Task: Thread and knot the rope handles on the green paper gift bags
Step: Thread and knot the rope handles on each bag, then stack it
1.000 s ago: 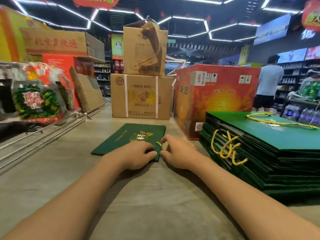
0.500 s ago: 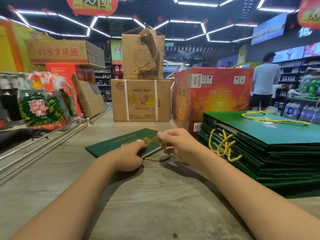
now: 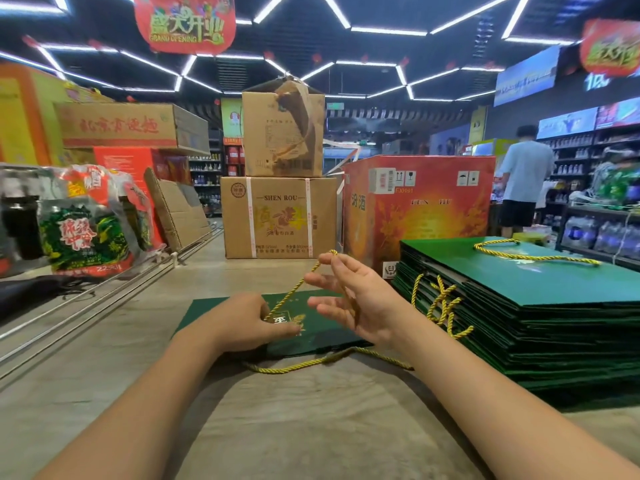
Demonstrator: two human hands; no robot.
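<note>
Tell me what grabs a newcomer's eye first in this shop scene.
Front and centre, the right hand lifts a yellow rope taut above a flat green gift bag, which the left hand pins down. At right sits a tall stack of green bags; overhead hangs a red Grand Opening sign.

Pretty clearly a liquor shop; red grand-opening banner (image 3: 184, 23) hanging overhead; bottle shelves (image 3: 585, 157) along the right wall; stacked cartons (image 3: 280, 216) on the floor; water packs (image 3: 602, 235) too
</note>
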